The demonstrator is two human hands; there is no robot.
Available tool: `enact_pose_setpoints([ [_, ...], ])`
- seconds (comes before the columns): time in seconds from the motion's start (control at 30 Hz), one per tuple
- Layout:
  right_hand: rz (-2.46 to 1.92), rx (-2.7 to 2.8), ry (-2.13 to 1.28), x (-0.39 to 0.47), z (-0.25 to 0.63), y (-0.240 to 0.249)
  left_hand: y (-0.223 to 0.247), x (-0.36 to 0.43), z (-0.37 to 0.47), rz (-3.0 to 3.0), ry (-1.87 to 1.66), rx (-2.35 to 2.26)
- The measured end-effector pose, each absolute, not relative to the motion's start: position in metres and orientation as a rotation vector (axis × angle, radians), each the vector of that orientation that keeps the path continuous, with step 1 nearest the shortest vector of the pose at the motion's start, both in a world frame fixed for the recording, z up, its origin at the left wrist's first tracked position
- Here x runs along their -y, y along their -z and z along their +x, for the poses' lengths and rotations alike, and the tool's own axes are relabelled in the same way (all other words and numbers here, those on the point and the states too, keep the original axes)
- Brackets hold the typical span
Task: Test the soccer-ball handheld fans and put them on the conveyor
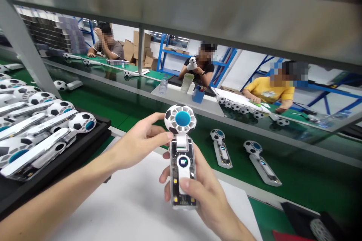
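Note:
Upright in front of me is a handheld fan [183,154] with a football-patterned head, a blue centre and a clear-fronted handle with a small lit display. My right hand [207,184] is wrapped round the handle from behind, its thumb resting on the white strip under the display. At the fan's head and neck, my left hand [141,139] has its thumb against the lower left side. The left fingers curl behind the head, so their tips are hidden. Below both hands lies a white sheet [121,203].
A black tray [96,135] at left holds several similar fans. Two more fans, one nearer [222,148] and one further right [261,162], lie on the green belt [308,180]. Across it sit three co-workers. A metal shelf beam [181,11] spans overhead; its post [34,45] stands left.

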State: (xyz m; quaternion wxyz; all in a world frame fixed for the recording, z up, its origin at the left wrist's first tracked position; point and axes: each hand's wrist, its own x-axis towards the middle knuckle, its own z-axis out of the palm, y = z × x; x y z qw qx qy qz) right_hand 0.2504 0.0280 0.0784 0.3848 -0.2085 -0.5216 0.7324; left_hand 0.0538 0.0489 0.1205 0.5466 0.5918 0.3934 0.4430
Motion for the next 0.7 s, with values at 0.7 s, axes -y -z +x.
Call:
enact_pose_setpoints([
  [0.7,-0.651,1.120,-1.714,-0.039,0.254,-0.081,-0.119,-0.056,0.050,1.506,-1.076,-1.096],
])
